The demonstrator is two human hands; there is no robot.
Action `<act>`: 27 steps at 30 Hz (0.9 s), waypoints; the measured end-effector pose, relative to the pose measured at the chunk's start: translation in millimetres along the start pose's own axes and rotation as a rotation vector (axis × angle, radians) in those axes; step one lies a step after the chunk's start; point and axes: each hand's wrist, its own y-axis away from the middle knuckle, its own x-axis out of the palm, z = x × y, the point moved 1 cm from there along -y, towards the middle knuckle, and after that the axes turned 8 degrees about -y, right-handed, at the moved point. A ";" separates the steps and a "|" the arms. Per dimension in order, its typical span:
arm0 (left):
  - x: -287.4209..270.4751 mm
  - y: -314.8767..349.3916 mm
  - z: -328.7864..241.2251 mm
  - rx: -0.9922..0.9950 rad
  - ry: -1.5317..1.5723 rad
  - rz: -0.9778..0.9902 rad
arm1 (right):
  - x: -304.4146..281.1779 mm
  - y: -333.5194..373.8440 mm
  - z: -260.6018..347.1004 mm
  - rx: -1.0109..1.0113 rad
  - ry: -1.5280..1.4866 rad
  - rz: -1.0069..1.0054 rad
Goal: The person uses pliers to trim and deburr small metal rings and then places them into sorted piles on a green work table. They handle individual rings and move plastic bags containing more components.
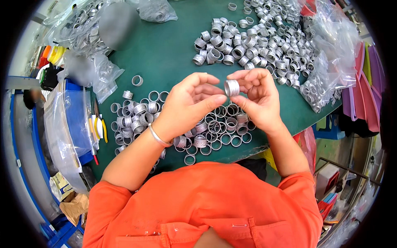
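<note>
A single silver metal ring (232, 88) with a textured outer band is held upright between the thumb and fingers of my right hand (258, 97). Just left of it is my left hand (192, 99), its fingers curved and its thumb apart from them, with nothing seen between them. The left thumb tip comes close to the ring; whether it touches cannot be made out. Under and around both hands lies a near pile of similar metal rings (214, 127), some on edge and others flat. My left forearm and hand cover part of that pile.
A larger heap of rings (252, 45) spreads over the far right of the green table (165, 53), beside a clear plastic bag (316, 87) of rings. More bagged rings (84, 29) lie far left. Yellow-handled pliers (104, 130) rest at the left edge, near a blue bin (78, 120).
</note>
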 end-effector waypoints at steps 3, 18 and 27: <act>8.1 -2.6 -0.7 0.082 0.008 -0.018 | 11.8 6.1 -0.9 -0.115 0.206 0.068; 7.2 1.7 0.1 0.495 -0.849 -0.191 | 10.9 5.2 -1.2 -0.044 0.510 -0.096; 8.6 -7.4 18.8 0.336 -1.178 0.196 | -37.4 -12.0 -7.9 -0.110 1.173 -0.169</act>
